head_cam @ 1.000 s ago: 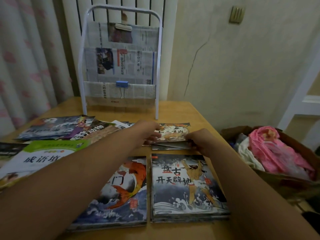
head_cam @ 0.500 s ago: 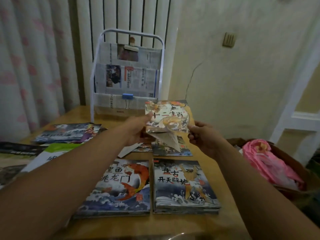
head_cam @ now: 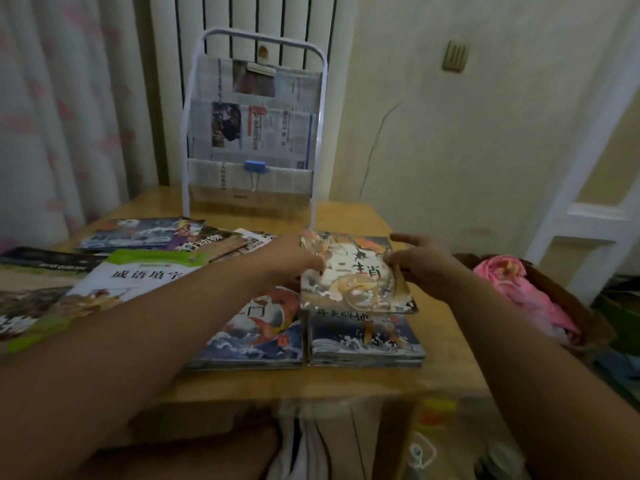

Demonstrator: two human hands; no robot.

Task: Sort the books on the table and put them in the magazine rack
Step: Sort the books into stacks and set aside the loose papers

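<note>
both the left hand and right hand pinch the thin book over the right stack; a loose pinch could let it skid off crooked.

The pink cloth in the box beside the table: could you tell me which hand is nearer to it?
Right. The right hand grips the held book's edge on the pink cloth's side; the left hand holds the far edge.

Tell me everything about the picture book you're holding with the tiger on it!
The thin picture book has a glossy paper cover with an orange, white and grey animal, waves and black characters. It lies nearly flat, cover up, just above the right stack of books. The left hand pinches its left edge and the right hand pinches its right edge.
</note>
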